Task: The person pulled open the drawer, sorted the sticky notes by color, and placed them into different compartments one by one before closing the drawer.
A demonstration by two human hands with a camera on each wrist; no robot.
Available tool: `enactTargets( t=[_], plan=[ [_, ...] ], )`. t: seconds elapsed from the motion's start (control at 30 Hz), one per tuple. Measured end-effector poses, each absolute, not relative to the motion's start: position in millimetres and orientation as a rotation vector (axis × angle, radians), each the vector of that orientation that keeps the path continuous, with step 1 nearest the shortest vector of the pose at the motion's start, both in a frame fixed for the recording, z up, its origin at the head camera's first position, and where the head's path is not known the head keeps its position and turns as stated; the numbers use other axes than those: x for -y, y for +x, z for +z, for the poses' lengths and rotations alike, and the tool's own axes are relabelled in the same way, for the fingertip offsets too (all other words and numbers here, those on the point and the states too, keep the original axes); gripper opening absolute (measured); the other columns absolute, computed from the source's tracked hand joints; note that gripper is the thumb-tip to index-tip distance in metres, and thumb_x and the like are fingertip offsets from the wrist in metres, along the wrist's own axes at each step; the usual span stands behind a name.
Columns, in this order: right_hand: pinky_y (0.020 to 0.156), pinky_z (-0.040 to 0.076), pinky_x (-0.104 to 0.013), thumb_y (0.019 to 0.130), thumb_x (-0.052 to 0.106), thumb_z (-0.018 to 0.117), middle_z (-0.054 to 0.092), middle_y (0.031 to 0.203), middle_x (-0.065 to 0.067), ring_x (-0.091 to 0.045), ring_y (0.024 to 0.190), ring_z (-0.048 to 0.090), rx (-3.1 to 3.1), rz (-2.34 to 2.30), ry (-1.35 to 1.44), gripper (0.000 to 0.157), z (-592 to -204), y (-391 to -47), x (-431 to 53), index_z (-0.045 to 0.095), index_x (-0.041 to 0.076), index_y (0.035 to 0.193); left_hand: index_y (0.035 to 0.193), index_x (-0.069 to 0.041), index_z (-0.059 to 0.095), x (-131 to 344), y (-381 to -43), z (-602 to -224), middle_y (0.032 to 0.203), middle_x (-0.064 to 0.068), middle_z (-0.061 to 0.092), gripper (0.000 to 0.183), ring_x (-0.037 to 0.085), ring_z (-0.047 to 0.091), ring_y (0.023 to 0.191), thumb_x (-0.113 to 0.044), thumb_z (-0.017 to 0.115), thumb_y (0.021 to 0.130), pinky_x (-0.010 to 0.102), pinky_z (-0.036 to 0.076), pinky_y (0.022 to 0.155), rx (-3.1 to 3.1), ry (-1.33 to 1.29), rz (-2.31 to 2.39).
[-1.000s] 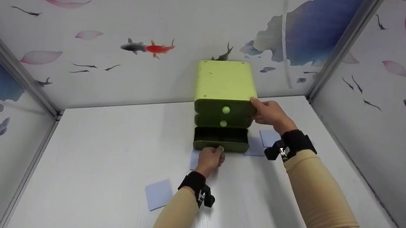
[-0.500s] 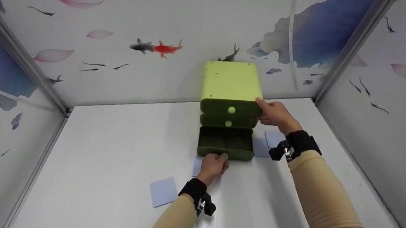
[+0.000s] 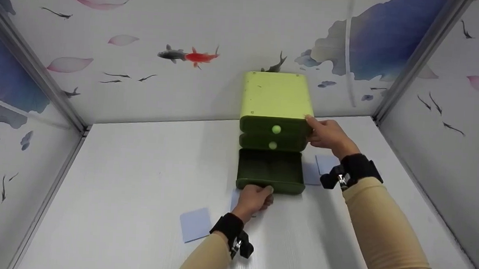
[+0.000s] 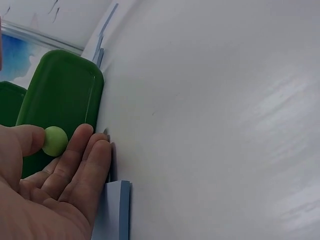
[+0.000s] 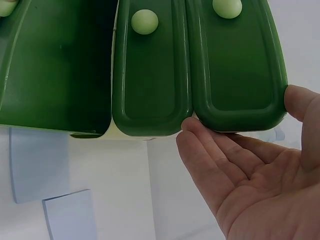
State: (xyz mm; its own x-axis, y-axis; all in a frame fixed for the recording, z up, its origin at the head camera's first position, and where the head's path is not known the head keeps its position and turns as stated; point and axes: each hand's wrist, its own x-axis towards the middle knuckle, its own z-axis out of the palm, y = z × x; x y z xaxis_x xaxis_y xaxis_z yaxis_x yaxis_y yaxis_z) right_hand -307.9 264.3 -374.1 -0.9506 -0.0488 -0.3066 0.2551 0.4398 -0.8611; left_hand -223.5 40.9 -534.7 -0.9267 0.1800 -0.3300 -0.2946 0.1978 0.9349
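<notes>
A small drawer cabinet (image 3: 277, 94) with a lime-green top and dark green drawers stands against the back wall. Its bottom drawer (image 3: 288, 188) is pulled well out, and nothing shows inside it. My left hand (image 3: 253, 201) pinches that drawer's round light-green knob (image 4: 55, 141) between thumb and fingers; the fingers lie low beside the tabletop. At the cabinet's upper right front corner, my right hand (image 3: 330, 135) holds on, thumb on the top edge and fingers along the side. The top drawer (image 5: 240, 65) and middle drawer (image 5: 152, 75) are closed.
Pale blue square pads lie on the white table (image 3: 138, 186): one pad (image 3: 196, 225) at front left, one partly under the left hand, and two, including a pad (image 3: 326, 163), right of the cabinet. Printed wall panels (image 3: 180, 20) enclose the back and sides.
My left hand has drawn the bottom drawer out toward me, showing more of its inside. The right hand keeps its place on the cabinet corner. The head view has shifted slightly.
</notes>
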Motion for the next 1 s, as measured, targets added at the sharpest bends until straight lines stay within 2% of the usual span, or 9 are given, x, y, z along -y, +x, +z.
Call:
enactTargets(
  t=[0.47, 0.77, 1.0],
  plan=[
    [0.108, 0.043, -0.042, 0.098, 0.059, 0.038, 0.048, 0.139, -0.032, -0.037, 0.13, 0.051, -2.386, -1.538, 0.173, 0.085, -373.2, -305.1, -263.3, 0.028, -0.007, 0.149, 0.086, 0.004, 0.073, -39.6, -220.8, -533.1, 0.086, 0.014, 0.073, 0.038, 0.017, 0.068, 0.075, -0.03, 0.06, 0.095, 0.029, 0.057, 0.069, -2.068, -0.121, 1.813],
    [0.112, 0.04, -0.044, 0.098, 0.061, 0.036, 0.042, 0.146, -0.028, -0.038, 0.133, 0.048, -2.388, -1.521, 0.174, 0.085, -373.6, -303.8, -263.6, 0.024, -0.004, 0.151, 0.095, 0.008, 0.073, -32.6, -221.2, -530.4, 0.088, 0.02, 0.072, 0.037, 0.014, 0.064, 0.069, -0.025, 0.058, 0.098, 0.027, 0.054, 0.063, -2.006, -0.087, 1.871],
    [0.112, 0.039, -0.045, 0.099, 0.06, 0.031, 0.041, 0.145, -0.03, -0.04, 0.135, 0.046, -2.393, -1.502, 0.136, 0.084, -375.1, -302.9, -266.1, 0.023, -0.006, 0.151, 0.097, 0.009, 0.071, -23.5, -221.7, -523.4, 0.086, 0.017, 0.072, 0.036, 0.014, 0.064, 0.068, -0.022, 0.055, 0.099, 0.027, 0.054, 0.063, -2.03, -0.085, 1.85]
  ],
)
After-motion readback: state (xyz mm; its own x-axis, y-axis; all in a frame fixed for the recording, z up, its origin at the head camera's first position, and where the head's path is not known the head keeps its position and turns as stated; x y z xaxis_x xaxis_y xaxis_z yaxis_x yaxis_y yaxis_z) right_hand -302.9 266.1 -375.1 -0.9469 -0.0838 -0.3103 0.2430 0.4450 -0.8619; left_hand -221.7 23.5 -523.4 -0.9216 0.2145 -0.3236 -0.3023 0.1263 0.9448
